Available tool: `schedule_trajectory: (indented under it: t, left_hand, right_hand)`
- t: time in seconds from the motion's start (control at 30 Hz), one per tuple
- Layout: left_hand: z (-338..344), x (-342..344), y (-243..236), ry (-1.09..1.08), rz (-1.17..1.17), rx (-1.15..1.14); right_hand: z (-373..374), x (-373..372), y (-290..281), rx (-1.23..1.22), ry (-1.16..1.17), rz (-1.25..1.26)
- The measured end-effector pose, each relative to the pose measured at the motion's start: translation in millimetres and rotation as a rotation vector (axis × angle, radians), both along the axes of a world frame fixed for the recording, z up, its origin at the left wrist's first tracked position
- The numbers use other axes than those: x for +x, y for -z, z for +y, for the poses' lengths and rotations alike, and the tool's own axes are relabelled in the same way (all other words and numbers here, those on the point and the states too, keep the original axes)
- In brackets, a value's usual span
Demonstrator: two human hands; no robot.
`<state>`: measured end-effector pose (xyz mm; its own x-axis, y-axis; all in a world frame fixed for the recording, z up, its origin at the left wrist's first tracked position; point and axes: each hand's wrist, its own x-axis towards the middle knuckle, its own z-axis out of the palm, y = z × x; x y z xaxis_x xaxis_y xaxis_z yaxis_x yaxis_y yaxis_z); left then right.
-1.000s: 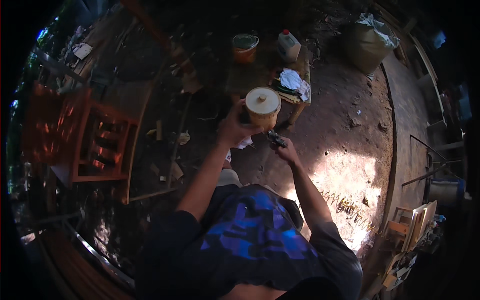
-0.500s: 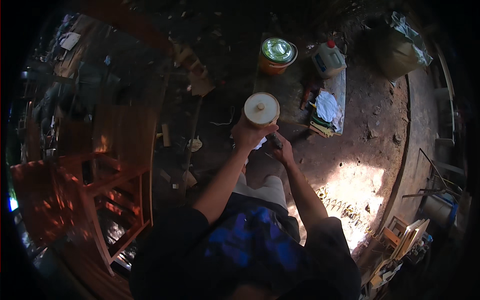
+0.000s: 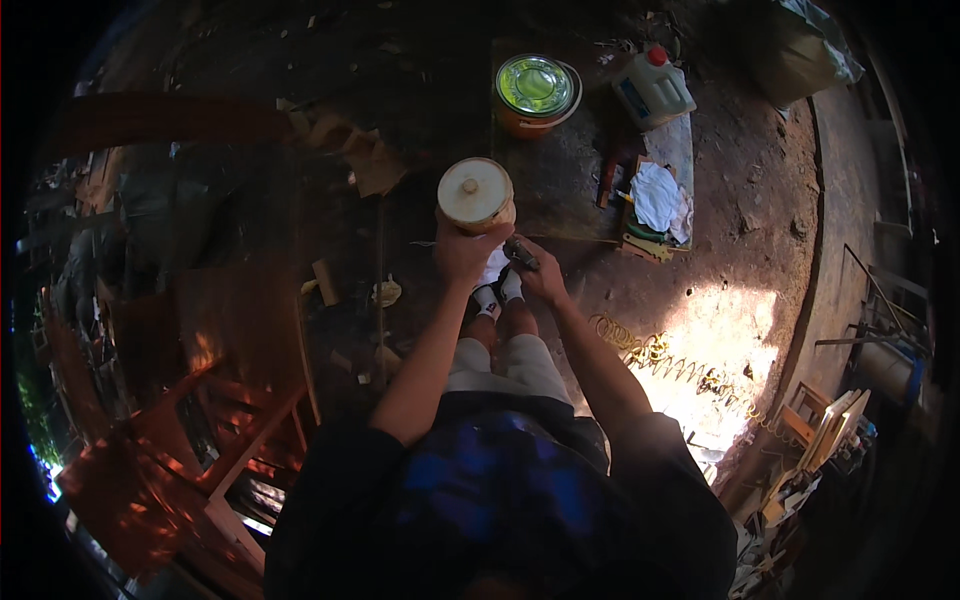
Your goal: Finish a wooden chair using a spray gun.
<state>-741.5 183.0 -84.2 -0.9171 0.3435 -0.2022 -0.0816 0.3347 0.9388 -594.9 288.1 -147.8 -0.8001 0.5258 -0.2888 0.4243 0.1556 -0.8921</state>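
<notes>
My left hand (image 3: 463, 252) is wrapped round the lower part of a round cream cup (image 3: 487, 208) with a knobbed lid, held upright in front of me above my legs. Just below and right of it, my right hand (image 3: 544, 275) grips a dark metal tool (image 3: 521, 253), which looks like a spray gun and touches or adjoins the cup's underside; the join is hidden. A white cloth lies partly visible beneath my hands, by my feet.
Ahead, a low table (image 3: 555, 205) holds an orange lidded bucket (image 3: 537, 85), a red-capped jug (image 3: 652, 92) and crumpled cloth (image 3: 655, 196). A sack (image 3: 800, 55) stands far right, a coiled yellow hose (image 3: 645, 342) lies at right, red-brown wooden furniture (image 3: 150, 485) at left.
My view has shifted, showing more of my legs and feet. Both hands still hold the cup and tool, which now sit a little further left in the picture.
</notes>
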Motion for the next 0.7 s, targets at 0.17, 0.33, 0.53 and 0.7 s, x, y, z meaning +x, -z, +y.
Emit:
schedule_trajectory:
  t: [0.17, 0.33, 0.53, 0.7]
  left_hand:
    - [1.4, 20.6, 44.8, -0.043, 0.040, -0.028]
    - [57.0, 49.2, 81.3, -0.320, -1.151, 0.219]
    - [220.5, 107.0, 105.7, 0.252, -0.473, 0.089]
    - [306.4, 168.9, 128.4, 0.724, 0.170, -0.036]
  right_hand:
    - [16.3, 26.4, 9.4, -0.041, 0.259, -0.072]
    - [49.1, 102.8, 11.8, 0.065, 0.549, -0.048]
    - [78.5, 213.8, 30.0, 0.088, 0.957, -0.049]
    - [87.1, 266.9, 37.3, 0.019, 1.184, -0.177]
